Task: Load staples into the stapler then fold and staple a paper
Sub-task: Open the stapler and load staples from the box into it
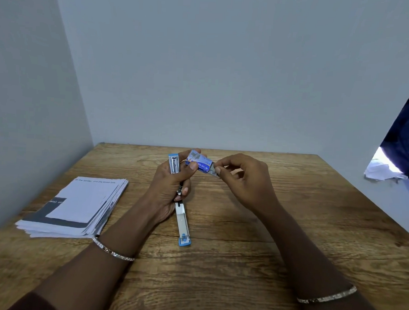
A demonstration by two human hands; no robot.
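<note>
Both hands are held near the far middle of the table (pixel 241 239), close together. Left hand (pixel 171 188) grips the stapler (pixel 183 222) in palm and lower fingers, and also pinches the box (pixel 198 162) between thumb and forefinger. Right hand (pixel 242 178) pinches a small grey strip (pixel 213 172) showing at the right end of the box. Whether this is a strip of staples or the box's inner tray cannot be settled; staples are the likelier reading.

Stapler: swung fully open, both arms in one line. One arm points far, with its channel facing up just left of the box. The other points near, with its blue tip at or just above the table; contact cannot be confirmed. No staples can be made out in the channel.

Paper (pixel 77 207): one stack lies flat at the left, well apart from the hands. It shows no fold and no staple.

Other items: bangles (pixel 113 250) on the wrists; dark blue cloth (pixel 408 132) at the right edge, off the table.

Progress, as judged: early stage, loading in hand.
- Done: stapler opened; box taken up and opened at one end.
- Left: draw the strip clear, seat it in the channel, close the stapler, take a sheet, fold it, staple it.
</note>
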